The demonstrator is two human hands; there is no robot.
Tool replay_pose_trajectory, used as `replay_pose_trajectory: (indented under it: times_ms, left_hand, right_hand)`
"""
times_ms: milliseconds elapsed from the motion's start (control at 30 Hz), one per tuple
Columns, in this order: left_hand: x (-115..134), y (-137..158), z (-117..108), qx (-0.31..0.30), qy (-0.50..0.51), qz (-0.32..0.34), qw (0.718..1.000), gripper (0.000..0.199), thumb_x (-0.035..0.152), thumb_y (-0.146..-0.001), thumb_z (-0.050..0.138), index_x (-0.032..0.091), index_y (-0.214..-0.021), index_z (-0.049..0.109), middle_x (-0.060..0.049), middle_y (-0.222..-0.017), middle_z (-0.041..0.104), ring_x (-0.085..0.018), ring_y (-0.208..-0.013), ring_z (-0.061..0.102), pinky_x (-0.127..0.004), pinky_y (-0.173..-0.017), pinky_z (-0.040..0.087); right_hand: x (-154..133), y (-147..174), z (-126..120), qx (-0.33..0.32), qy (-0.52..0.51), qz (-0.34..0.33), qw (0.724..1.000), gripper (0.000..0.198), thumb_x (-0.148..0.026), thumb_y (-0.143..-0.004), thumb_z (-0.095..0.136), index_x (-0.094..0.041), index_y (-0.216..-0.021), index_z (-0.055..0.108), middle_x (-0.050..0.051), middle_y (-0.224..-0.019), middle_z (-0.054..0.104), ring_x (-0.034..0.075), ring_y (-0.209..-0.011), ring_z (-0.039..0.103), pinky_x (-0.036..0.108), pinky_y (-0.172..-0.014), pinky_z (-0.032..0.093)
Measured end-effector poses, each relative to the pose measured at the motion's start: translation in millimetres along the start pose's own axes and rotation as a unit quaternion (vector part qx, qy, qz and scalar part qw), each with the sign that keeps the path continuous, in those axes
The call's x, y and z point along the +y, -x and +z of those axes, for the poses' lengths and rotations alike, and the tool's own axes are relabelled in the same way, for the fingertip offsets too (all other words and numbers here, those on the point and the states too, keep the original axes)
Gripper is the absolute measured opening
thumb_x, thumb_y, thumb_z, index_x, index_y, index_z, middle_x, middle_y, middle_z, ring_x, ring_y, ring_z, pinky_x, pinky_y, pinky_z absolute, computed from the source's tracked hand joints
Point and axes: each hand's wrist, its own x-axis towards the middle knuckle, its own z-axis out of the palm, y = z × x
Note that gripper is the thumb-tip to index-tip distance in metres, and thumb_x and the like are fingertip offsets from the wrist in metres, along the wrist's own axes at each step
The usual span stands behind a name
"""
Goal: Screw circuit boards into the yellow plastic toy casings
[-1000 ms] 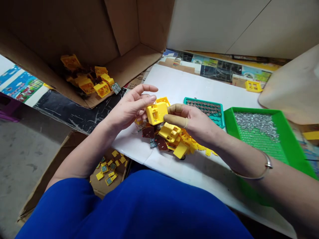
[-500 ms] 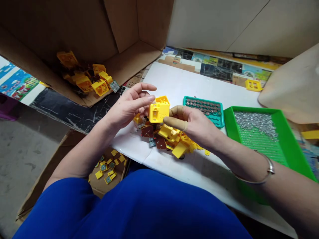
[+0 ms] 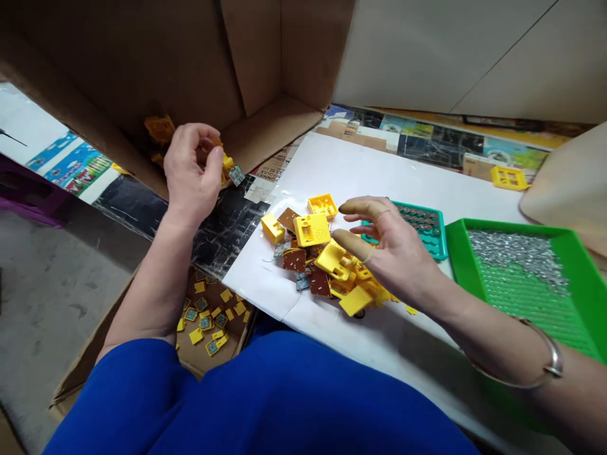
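To the far left of a heap of yellow plastic casings and brown circuit boards [image 3: 334, 260], a purple plastic object [image 3: 35, 212] is seen. Left of and below the heap, small yellow pieces are scattered in an open cardboard box [image 3: 190, 355]. The left hand [image 3: 192, 174] is raised, left of and beyond the heap, before yellow casings [image 3: 160, 128] in a large side-opening brown cardboard box [image 3: 303, 38]; its fingers are curled, and whether anything is pinched cannot be told. The heap is borne by a white-covered tabletop [image 3: 355, 161], and a square yellow casing with a dotted grille [image 3: 312, 230] is seen at its top. The right hand [image 3: 403, 253] is held over the heap's right side, thumb and fingers spread, near that casing. Right of the heap, a teal plastic tray [image 3: 442, 237] is partly hidden by this hand; farther right, small silvery metal pieces [image 3: 516, 253] are held in a green plastic tray [image 3: 581, 272].
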Motion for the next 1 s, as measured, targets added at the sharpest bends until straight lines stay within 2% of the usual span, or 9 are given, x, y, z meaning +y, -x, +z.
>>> replay_pose_trajectory:
  times_ms: [100, 200, 300, 400, 533, 633, 700, 833, 1000]
  left_hand:
    - [-12.1, -0.7, -7.4, -0.086, -0.147, 0.003, 0.985, 0.014, 0.029, -0.087, 0.062, 0.019, -0.098, 0.064, -0.004, -0.1, 0.06, -0.017, -0.084, 0.06, -0.035, -0.077, 0.05]
    - [1.2, 3.3, -5.0, -0.196, -0.271, -0.02, 0.942, 0.034, 0.026, -0.084, 0.062, 0.019, -0.118, 0.062, -0.013, -0.119, 0.057, -0.03, -0.103, 0.061, -0.042, -0.078, 0.051]
    - [14.1, 0.7, -4.1, -0.221, -0.358, -0.029, 0.907, 0.054, 0.022, -0.082, 0.061, 0.019, -0.135, 0.051, -0.017, -0.131, 0.051, -0.037, -0.117, 0.055, -0.046, -0.08, 0.052]
    - [8.4, -3.9, -9.2, -0.228, -0.378, -0.041, 0.896, 0.054, 0.021, -0.082, 0.06, 0.018, -0.135, 0.053, -0.019, -0.131, 0.052, -0.04, -0.121, 0.052, -0.047, -0.084, 0.052]
    - [-12.3, 4.6, -14.4, -0.227, -0.284, -0.057, 0.93, 0.054, 0.015, -0.08, 0.057, 0.017, -0.134, 0.053, -0.015, -0.12, 0.063, -0.035, -0.11, 0.062, -0.048, -0.092, 0.05]
    - [-13.6, 23.2, -11.2, -0.111, -0.121, -0.039, 0.986, 0.039, 0.018, -0.08, 0.06, 0.021, -0.119, 0.058, -0.007, -0.112, 0.068, -0.024, -0.102, 0.064, -0.039, -0.092, 0.052]
    - [-4.2, 37.5, -6.5, -0.055, -0.012, -0.019, 0.998, 0.023, 0.022, -0.082, 0.064, 0.022, -0.105, 0.059, -0.005, -0.104, 0.068, -0.019, -0.092, 0.065, -0.034, -0.083, 0.054]
    - [23.3, 57.7, 2.4, -0.014, 0.09, 0.133, 0.987, 0.008, 0.019, -0.087, 0.061, 0.023, -0.094, 0.057, -0.006, -0.099, 0.07, -0.018, -0.092, 0.066, -0.035, -0.08, 0.056]
    - [42.8, 62.6, 4.9, -0.08, 0.094, 0.302, 0.945, 0.01, 0.024, -0.097, 0.051, 0.022, -0.094, 0.059, -0.009, -0.108, 0.076, -0.021, -0.108, 0.07, -0.04, -0.086, 0.06]
  right_hand:
    - [2.1, 0.4, 2.9, -0.028, 0.008, -0.027, 0.999, 0.032, -0.042, -0.085, 0.062, -0.02, -0.109, 0.065, 0.012, -0.123, 0.06, 0.026, -0.112, 0.061, 0.048, -0.094, 0.055]
    - [0.7, -1.9, 7.1, -0.055, 0.01, -0.037, 0.998, 0.033, -0.042, -0.087, 0.062, -0.02, -0.112, 0.064, 0.012, -0.125, 0.059, 0.027, -0.116, 0.06, 0.052, -0.101, 0.052]
    - [-2.3, -5.6, 10.2, -0.065, 0.007, -0.048, 0.997, 0.032, -0.038, -0.088, 0.061, -0.02, -0.113, 0.065, 0.011, -0.124, 0.059, 0.026, -0.117, 0.059, 0.052, -0.103, 0.051]
    - [-3.3, -9.3, 11.6, -0.066, 0.001, -0.058, 0.996, 0.03, -0.037, -0.088, 0.061, -0.02, -0.112, 0.065, 0.011, -0.123, 0.06, 0.025, -0.116, 0.06, 0.051, -0.104, 0.051]
    - [-2.9, -14.9, 12.5, -0.049, -0.009, -0.066, 0.997, 0.027, -0.034, -0.087, 0.063, -0.021, -0.111, 0.066, 0.009, -0.121, 0.061, 0.024, -0.114, 0.061, 0.051, -0.104, 0.05]
    - [-7.7, -20.4, 13.0, -0.005, -0.02, -0.088, 0.996, 0.025, -0.031, -0.086, 0.063, -0.022, -0.109, 0.067, 0.008, -0.118, 0.063, 0.024, -0.112, 0.061, 0.05, -0.104, 0.049]
    - [-14.0, -24.2, 13.8, 0.014, -0.038, -0.094, 0.995, 0.022, -0.029, -0.086, 0.063, -0.022, -0.106, 0.068, 0.007, -0.115, 0.064, 0.023, -0.111, 0.061, 0.048, -0.103, 0.049]
    - [-25.0, -30.9, 18.4, -0.007, -0.066, -0.074, 0.995, 0.024, -0.03, -0.086, 0.063, -0.021, -0.108, 0.068, 0.007, -0.112, 0.068, 0.022, -0.107, 0.063, 0.045, -0.102, 0.049]
    - [-25.4, -38.2, 23.7, -0.07, -0.125, -0.019, 0.989, 0.038, -0.039, -0.09, 0.06, -0.02, -0.122, 0.064, 0.009, -0.125, 0.068, 0.022, -0.112, 0.064, 0.045, -0.103, 0.05]
